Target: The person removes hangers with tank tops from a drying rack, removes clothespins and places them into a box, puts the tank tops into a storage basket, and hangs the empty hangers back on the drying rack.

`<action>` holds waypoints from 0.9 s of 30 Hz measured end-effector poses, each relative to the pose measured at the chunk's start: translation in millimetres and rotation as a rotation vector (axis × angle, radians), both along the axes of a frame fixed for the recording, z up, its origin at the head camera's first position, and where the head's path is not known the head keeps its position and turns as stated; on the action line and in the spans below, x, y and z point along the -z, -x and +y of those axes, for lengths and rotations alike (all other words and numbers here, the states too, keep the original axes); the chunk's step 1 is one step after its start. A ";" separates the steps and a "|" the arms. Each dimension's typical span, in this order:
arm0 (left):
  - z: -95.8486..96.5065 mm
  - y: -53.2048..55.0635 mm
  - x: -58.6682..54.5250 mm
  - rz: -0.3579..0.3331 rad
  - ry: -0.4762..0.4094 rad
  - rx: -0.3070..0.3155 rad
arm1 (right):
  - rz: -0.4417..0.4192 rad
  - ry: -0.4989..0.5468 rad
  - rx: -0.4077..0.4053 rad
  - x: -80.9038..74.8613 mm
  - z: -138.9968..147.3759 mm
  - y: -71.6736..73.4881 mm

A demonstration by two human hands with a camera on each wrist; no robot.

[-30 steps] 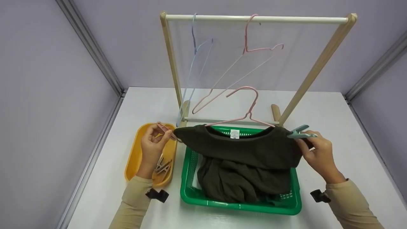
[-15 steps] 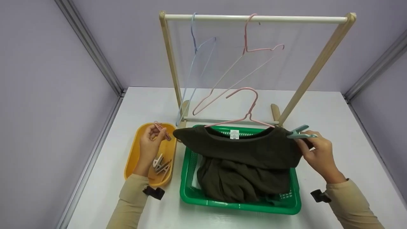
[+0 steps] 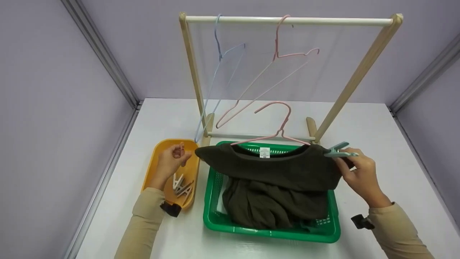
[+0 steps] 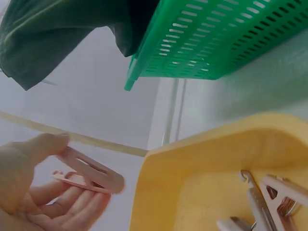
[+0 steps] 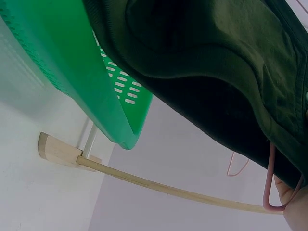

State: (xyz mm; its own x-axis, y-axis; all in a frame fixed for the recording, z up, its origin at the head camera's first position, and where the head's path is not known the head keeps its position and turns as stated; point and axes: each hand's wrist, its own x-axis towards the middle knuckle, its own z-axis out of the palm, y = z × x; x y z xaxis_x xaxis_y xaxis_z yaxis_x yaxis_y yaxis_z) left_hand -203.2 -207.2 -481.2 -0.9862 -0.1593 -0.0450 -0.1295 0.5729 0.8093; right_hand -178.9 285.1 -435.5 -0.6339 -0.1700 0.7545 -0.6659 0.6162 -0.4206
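Over the yellow tray, my left hand [image 3: 168, 162] pinches a pink clothespin [image 4: 91, 171] between thumb and fingers. A dark green shirt [image 3: 280, 167] hangs on a pink hanger [image 3: 287, 115], its lower part bunched in the green basket [image 3: 267, 233]. On the right, my right hand [image 3: 359, 174] grips the end of that hanger where it comes out of the sleeve, as the right wrist view shows. A teal clothespin [image 3: 339, 151] is clipped at the shirt's right shoulder, just above my fingers. The shirt's left shoulder has no hand on it.
The yellow tray [image 3: 152, 165] holds several loose clothespins [image 3: 184, 189], left of the basket. Behind stands a wooden rack with a white bar [image 3: 334, 22]. A blue hanger [image 3: 218, 39] and another pink hanger [image 3: 276, 41] hang from it.
My left hand has drawn back left and slightly down from the shirt's left shoulder with the pink clothespin, which has turned more upright. The right hand stays put.
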 end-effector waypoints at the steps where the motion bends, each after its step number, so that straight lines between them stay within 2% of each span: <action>1: -1.1 0.8 0.0 -0.043 0.033 0.036 | 0.000 -0.001 -0.002 -0.1 0.3 0.0; 3: -3.0 1.7 -0.3 -0.136 0.105 0.100 | 0.004 -0.002 -0.004 -0.1 0.9 0.0; 5: -4.8 2.2 0.2 -0.239 0.135 0.141 | 0.012 -0.008 -0.007 0.3 1.4 0.1; 8: -6.7 3.4 2.8 -0.324 0.154 0.161 | 0.024 -0.018 -0.007 0.9 1.9 -0.1; 10: -7.3 5.1 5.7 -0.347 0.147 0.150 | 0.028 -0.020 -0.006 1.3 1.8 -0.4; 16: -8.3 11.5 11.5 -0.355 0.170 0.144 | 0.024 -0.008 -0.003 2.1 1.6 -1.0; 23: -6.6 12.1 14.8 -0.421 0.214 0.164 | 0.022 -0.005 -0.001 1.0 1.1 -2.5; 27: -7.0 11.5 16.4 -0.453 0.208 0.157 | 0.021 -0.004 -0.006 1.0 2.0 -2.0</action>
